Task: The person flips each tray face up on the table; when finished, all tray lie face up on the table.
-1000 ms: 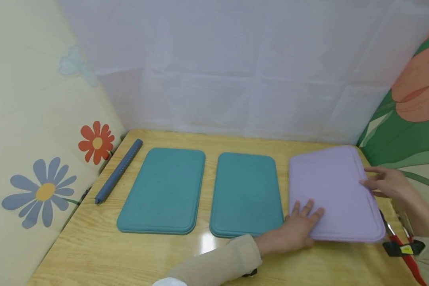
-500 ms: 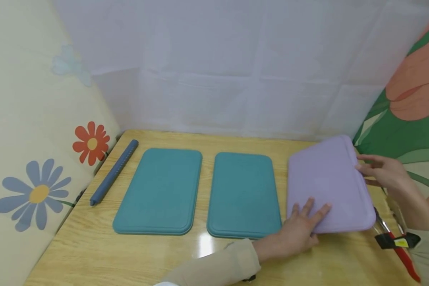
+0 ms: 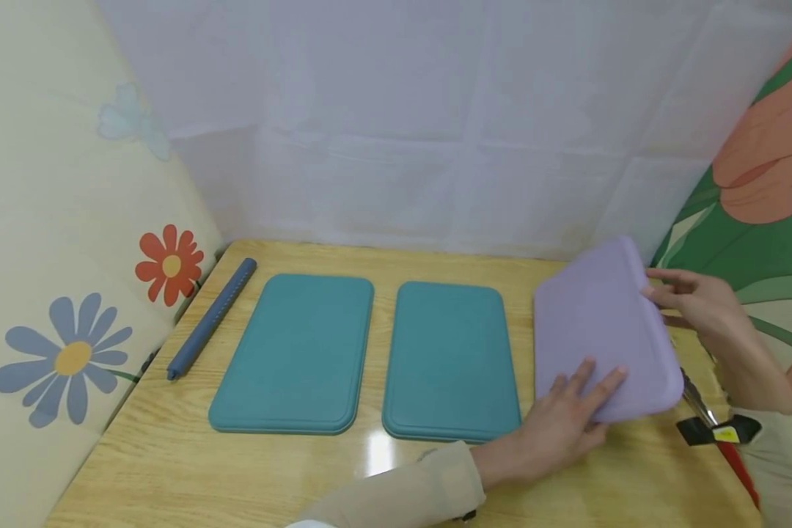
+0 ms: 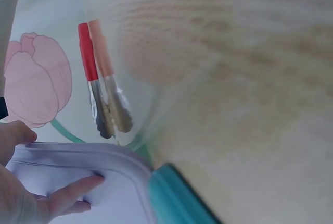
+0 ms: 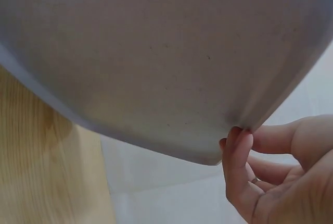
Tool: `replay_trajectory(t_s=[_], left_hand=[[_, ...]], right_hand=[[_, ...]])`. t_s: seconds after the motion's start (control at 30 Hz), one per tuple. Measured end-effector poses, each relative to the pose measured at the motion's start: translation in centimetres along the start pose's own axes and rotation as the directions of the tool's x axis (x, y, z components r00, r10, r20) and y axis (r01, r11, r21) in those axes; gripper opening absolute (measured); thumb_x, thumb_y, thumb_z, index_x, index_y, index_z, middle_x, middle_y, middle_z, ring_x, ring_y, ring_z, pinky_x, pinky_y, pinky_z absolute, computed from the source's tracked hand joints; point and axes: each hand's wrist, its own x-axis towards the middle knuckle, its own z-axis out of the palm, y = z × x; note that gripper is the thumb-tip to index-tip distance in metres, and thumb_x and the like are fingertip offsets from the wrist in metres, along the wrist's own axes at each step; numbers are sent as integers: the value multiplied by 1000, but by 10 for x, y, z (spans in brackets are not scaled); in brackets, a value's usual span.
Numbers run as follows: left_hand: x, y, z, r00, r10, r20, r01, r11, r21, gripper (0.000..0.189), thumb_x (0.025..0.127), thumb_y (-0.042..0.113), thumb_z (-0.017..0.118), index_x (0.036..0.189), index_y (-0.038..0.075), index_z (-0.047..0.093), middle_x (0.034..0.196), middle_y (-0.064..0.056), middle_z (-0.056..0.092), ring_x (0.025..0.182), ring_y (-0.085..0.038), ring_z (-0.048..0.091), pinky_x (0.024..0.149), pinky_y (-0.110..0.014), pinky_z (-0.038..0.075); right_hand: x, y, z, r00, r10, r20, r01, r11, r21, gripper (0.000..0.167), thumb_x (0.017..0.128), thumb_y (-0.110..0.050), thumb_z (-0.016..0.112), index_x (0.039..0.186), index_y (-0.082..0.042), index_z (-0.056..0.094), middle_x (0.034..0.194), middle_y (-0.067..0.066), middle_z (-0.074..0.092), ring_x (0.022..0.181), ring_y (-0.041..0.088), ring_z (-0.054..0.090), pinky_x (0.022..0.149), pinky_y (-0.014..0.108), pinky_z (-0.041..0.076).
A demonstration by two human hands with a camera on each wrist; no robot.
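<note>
A thin purple board (image 3: 574,315) with rounded corners and a raised rim stands tilted at the table's right, right side up and left side low. The right hand (image 3: 702,308) pinches its raised right edge between thumb and fingers. In the right wrist view that pinch sits near a corner, and the board's smooth underside (image 5: 156,67) shows. Spread, nearly straight fingers of the left hand (image 3: 554,425) rest on the top face near the front edge. The left wrist view has the left thumb (image 4: 21,132) outside the rim and the fingertips on the face.
Two teal boards (image 3: 290,352) of similar shape lie side by side, one close left of the purple one. A dark blue stick (image 3: 211,319) lies at the table's left. Beside the right wrist is a red-handled metal tool (image 4: 88,52). A white cloth (image 3: 396,147) hangs behind.
The right hand has moved up and to the left, raising the purple board's right side into a steeper tilt. The left hand has shifted slightly right, keeping its fingers on the board.
</note>
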Motion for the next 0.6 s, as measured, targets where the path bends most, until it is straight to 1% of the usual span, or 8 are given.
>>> replay_trajectory(t_s=[0.07, 0.13, 0.23, 0.33, 0.37, 0.5, 0.6], left_hand=[[3, 2, -2, 1000, 11, -20, -11, 1000, 11, 81, 96, 32, 57, 155, 34, 1, 156, -15, 25, 117, -33, 55, 63, -24, 56], [6, 4, -5, 999, 24, -38, -23, 1000, 21, 83, 96, 32, 59, 156, 33, 2, 154, -16, 28, 111, -29, 58, 58, -20, 53], [10, 7, -9, 998, 36, -53, -35, 999, 21, 83, 95, 32, 59, 156, 32, 2, 153, -18, 29, 108, -27, 60, 54, -17, 51], [13, 10, -13, 996, 52, -76, -50, 999, 18, 82, 96, 30, 58, 156, 31, 3, 153, -18, 29, 110, -26, 59, 52, -14, 48], [14, 11, -14, 995, 56, -81, -55, 998, 20, 81, 96, 30, 58, 156, 31, 3, 154, -18, 28, 112, -27, 58, 52, -14, 47], [17, 13, -17, 989, 91, -114, -88, 996, 28, 82, 95, 25, 58, 156, 28, 3, 154, -21, 26, 114, -28, 57, 48, -9, 42], [20, 15, -20, 980, 123, -159, -112, 991, 74, 80, 95, 24, 58, 156, 25, 7, 153, -24, 26, 115, -31, 57, 50, -10, 45]], right_hand=[[2, -3, 2, 1000, -13, -10, 13, 1000, 11, 69, 93, -43, 60, 144, -1, 41, 97, -16, 55, 84, -4, 57, 72, 23, 56], [2, -6, 4, 1000, -15, -23, 16, 1000, 19, 68, 93, -42, 61, 143, -1, 42, 93, -16, 57, 82, -3, 58, 71, 24, 56], [3, -9, 5, 999, -19, -31, 20, 1000, 22, 66, 93, -40, 61, 143, 1, 42, 91, -16, 57, 81, -3, 58, 70, 24, 56], [4, -13, 7, 999, -21, -29, 22, 999, 27, 68, 93, -39, 61, 143, 2, 41, 94, -18, 56, 81, -4, 58, 70, 24, 56], [5, -14, 8, 999, -25, -25, 26, 999, 27, 68, 93, -39, 61, 143, 2, 41, 94, -19, 56, 81, -4, 58, 70, 24, 56], [8, -16, 9, 999, -44, -13, 44, 999, 29, 69, 92, -40, 62, 143, 1, 42, 96, -20, 57, 82, -4, 59, 70, 23, 56], [10, -17, 10, 997, -74, -9, 74, 996, 41, 65, 93, -38, 63, 142, 1, 44, 93, -17, 59, 82, -2, 60, 69, 22, 56]])
